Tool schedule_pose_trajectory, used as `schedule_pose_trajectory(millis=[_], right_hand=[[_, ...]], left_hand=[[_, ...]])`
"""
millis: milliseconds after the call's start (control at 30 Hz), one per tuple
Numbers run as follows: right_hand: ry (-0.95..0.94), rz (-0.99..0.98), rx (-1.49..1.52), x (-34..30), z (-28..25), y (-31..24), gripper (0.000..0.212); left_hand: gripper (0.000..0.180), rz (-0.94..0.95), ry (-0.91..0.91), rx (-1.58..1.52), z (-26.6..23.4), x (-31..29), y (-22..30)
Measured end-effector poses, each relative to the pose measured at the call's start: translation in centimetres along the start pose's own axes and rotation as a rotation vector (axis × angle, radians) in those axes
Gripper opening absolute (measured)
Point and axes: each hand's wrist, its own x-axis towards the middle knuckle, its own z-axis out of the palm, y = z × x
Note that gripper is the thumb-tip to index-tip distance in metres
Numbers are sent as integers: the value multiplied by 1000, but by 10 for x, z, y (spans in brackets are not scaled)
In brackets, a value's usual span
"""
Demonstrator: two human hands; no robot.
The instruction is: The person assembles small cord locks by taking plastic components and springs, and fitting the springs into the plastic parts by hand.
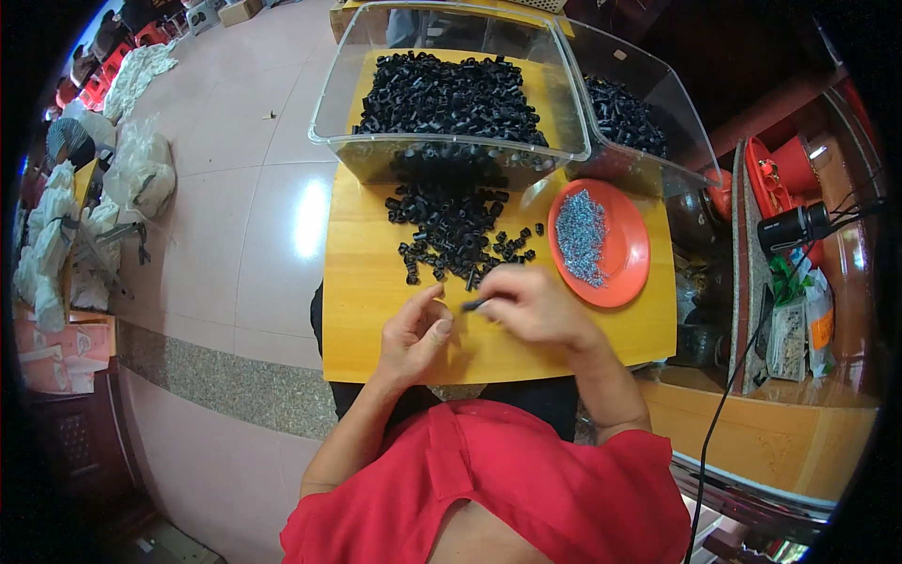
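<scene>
We're in what looks like an informal little workshop: clear bins of black parts crowd the top, a red plate of small metallic pieces sits right of centre, red stools dot the tiled floor, upper left.

Holds a black part in the right hand, near the left hand, over a yellow table.
</scene>
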Motion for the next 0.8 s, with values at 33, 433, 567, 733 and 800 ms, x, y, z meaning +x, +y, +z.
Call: schedule_pose_trajectory(millis=[33, 433, 567, 733, 800], right_hand=[[112, 23, -11, -3, -17, -6, 8], [738, 275, -444, -30, -138, 24, 24], [476, 401, -643, -67, -114, 65, 17], [468, 460, -806, -88, -107, 84, 11], [424, 460, -991, -85, -108, 78, 9]], left_hand=[[40, 0, 7, 0, -2, 0, -2], [35, -81, 17, 8, -6, -1, -5], [34, -68, 16, 27, -8, 1, -5], [32, -67, 44, 44, -5, -2, -2], [26, -51, 88, 16, -4, -3, 0]])
